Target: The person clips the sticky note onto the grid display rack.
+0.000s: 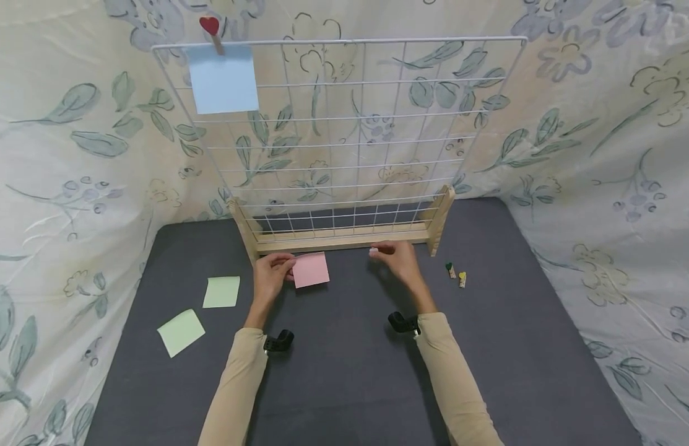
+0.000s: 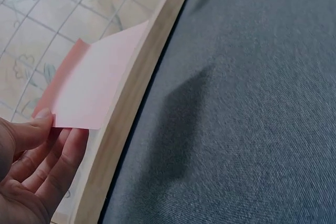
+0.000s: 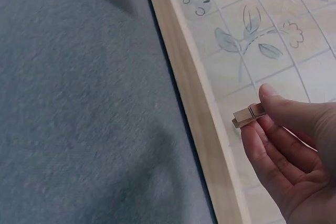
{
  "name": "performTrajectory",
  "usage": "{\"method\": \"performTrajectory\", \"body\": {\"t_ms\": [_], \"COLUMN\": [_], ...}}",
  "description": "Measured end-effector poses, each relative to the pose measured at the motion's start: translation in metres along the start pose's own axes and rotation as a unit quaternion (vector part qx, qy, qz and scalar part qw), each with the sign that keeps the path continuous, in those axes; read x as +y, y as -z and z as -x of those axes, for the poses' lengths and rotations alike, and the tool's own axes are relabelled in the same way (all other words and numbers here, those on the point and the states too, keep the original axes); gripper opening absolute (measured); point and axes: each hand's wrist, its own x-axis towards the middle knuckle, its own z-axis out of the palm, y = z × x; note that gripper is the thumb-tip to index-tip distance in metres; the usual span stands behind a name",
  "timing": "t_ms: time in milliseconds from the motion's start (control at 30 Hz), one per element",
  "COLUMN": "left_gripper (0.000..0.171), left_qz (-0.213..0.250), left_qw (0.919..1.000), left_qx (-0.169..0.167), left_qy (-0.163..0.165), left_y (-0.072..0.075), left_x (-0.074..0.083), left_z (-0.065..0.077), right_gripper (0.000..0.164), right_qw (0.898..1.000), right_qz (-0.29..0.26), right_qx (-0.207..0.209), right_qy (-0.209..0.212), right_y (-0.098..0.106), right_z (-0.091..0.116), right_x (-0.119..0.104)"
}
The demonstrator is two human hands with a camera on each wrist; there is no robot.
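Observation:
A pink sticky note (image 1: 311,270) is pinched at its left edge between the thumb and fingers of my left hand (image 1: 270,277). In the left wrist view the pink note (image 2: 94,87) has a folded-up strip along one edge. My right hand (image 1: 398,260) pinches a small wooden clothespin (image 3: 245,115) between thumb and fingertips. Both hands are in front of the wire grid rack (image 1: 344,235), close to its wooden base. On the grid's upper left hangs a blue note (image 1: 224,80), clipped by a clothespin with a red heart (image 1: 209,26).
Two pale green notes, one upper (image 1: 221,292) and one lower (image 1: 181,332), lie on the dark table (image 1: 344,384) at the left. To the right lie a green-topped clothespin (image 1: 450,270) and a yellow-topped clothespin (image 1: 462,279). Floral cloth (image 1: 617,186) surrounds the table.

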Motion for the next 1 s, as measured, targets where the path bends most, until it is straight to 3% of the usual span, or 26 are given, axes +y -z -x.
{"method": "performTrajectory", "body": {"t_ms": [300,433,733,1000], "left_gripper": [0.013,0.011,0.010,0.011], "left_qz": [-0.016,-0.024,-0.032,-0.039], "left_qw": [0.9998,0.9994,0.9976,0.9962], "left_qx": [-0.010,-0.010,-0.030,-0.028], "left_qy": [-0.004,-0.020,-0.054,-0.073], "left_y": [0.000,0.001,-0.005,0.001], "left_x": [0.008,0.010,0.018,0.031], "left_z": [-0.001,-0.003,-0.009,-0.016], "right_gripper": [0.023,0.024,0.023,0.021], "right_qw": [1.000,0.999,1.000,0.999], "right_qz": [-0.015,-0.033,-0.019,-0.026], "right_qx": [-0.012,-0.016,-0.007,-0.002], "right_qy": [0.014,0.014,0.020,0.037], "right_y": [-0.004,-0.005,0.003,0.004], "right_z": [-0.008,-0.011,-0.011,-0.021], "right_x": [-0.021,-0.030,-0.046,-0.060]}}
